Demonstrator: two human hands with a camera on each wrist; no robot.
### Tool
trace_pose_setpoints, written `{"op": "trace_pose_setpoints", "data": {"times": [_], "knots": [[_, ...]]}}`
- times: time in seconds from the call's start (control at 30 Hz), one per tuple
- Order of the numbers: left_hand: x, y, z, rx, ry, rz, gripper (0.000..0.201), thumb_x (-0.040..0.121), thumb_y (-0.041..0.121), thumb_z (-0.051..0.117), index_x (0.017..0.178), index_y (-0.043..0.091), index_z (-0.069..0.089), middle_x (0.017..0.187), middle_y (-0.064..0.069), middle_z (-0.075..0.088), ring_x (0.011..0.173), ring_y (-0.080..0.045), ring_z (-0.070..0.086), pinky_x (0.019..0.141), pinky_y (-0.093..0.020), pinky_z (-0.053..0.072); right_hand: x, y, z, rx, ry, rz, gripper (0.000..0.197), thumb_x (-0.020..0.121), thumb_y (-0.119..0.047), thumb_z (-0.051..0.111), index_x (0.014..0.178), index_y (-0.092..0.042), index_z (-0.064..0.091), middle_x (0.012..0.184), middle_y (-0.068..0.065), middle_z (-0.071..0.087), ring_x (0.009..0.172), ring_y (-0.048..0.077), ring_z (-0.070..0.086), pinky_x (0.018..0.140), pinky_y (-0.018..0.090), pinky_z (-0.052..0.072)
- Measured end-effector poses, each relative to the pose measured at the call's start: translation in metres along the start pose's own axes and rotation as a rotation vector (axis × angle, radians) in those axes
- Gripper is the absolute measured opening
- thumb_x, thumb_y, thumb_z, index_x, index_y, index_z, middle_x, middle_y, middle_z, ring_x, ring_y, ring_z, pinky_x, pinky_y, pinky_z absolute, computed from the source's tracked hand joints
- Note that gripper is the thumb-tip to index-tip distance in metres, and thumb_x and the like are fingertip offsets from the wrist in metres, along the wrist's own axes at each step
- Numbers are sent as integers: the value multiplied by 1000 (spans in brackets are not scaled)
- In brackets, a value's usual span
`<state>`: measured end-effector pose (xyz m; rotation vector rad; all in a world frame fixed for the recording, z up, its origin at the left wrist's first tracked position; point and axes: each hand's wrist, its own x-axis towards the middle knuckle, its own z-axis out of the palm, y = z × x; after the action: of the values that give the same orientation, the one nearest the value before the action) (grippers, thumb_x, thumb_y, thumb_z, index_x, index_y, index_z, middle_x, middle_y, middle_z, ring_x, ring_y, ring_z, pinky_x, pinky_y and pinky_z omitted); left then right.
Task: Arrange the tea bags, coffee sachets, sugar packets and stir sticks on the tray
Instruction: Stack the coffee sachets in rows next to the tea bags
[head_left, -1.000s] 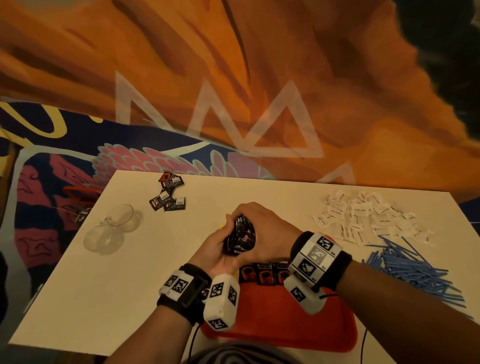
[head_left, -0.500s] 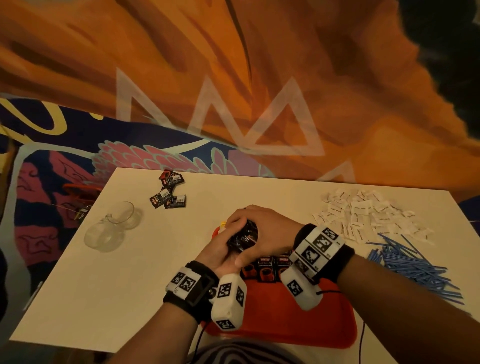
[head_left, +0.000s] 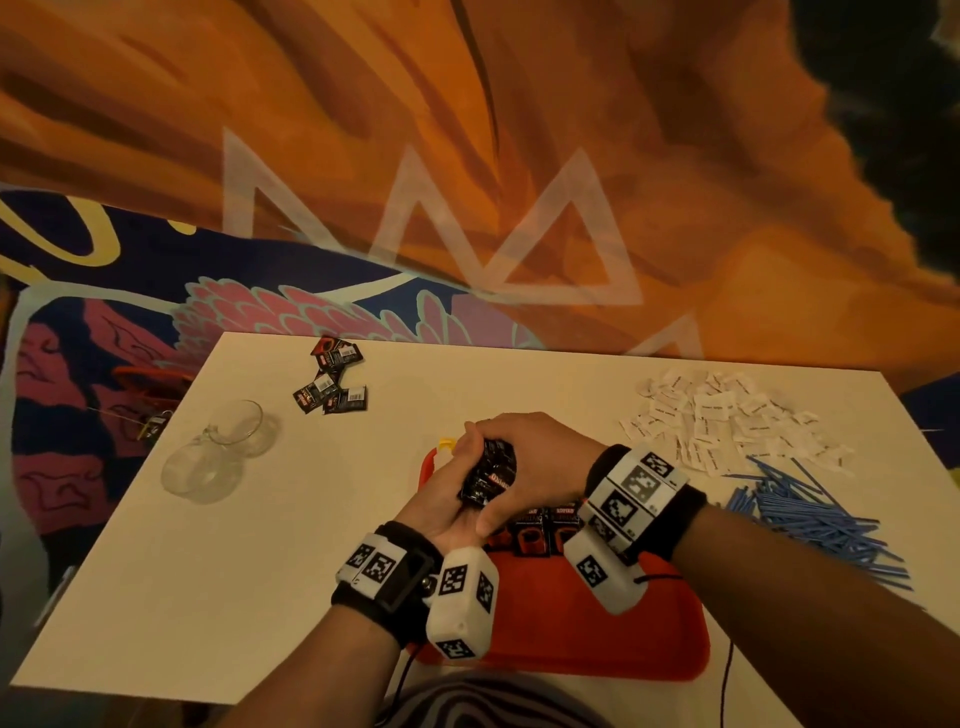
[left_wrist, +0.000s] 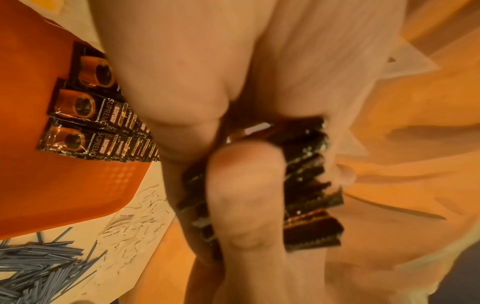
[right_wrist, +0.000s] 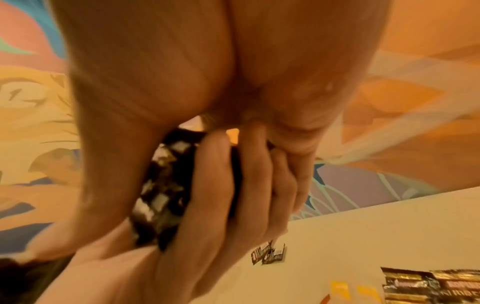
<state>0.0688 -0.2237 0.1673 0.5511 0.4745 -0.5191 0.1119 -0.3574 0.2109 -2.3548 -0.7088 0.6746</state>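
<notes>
Coffee partly laid, sugar and sticks untouched

Both the left hand (head_left: 441, 499) and right hand (head_left: 535, 462) grip a stack of black foil coffee sachets (head_left: 488, 475) over the red plastic tray (head_left: 582, 644), where a row already lies (left_wrist: 85, 115); white paper sugar packets (head_left: 727, 421), blue stir sticks (head_left: 815, 514) and loose sachets (head_left: 332, 384) wait on the white bench (head_left: 208, 571)

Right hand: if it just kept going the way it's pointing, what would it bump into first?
The right hand points leftward into the stack of coffee sachets it already grips, with the left hand just behind. It seems it would press those first.
</notes>
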Motion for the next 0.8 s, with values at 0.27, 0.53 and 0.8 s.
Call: {"op": "trace_pose_setpoints", "data": {"times": [0.27,0.53,0.8], "knots": [[-5,15,-8,154,-55,-140,21,86,20,59,97,6,71,95,-16,70,88,-31,68,79,-42,51,-3,-4,23,-54,92,29,110,63,-37,84,145,-48,12,116,0,55,110,18,51,93,36,48],[0,26,-7,351,25,-205,17,72,14,54,77,5,67,71,-12,63,60,-25,63,58,-31,51,2,-12,25,-44,49,151,138,53,-53,90,145,-52,-13,116,1,46,114,21,42,90,36,39],[13,32,-16,341,-4,-145,28,68,7,50,91,3,65,79,-12,65,66,-25,64,62,-33,53,7,14,38,382,314,185,113,60,-53,86,148,-42,16,145,-3,38,131,14,40,108,39,40]]}}
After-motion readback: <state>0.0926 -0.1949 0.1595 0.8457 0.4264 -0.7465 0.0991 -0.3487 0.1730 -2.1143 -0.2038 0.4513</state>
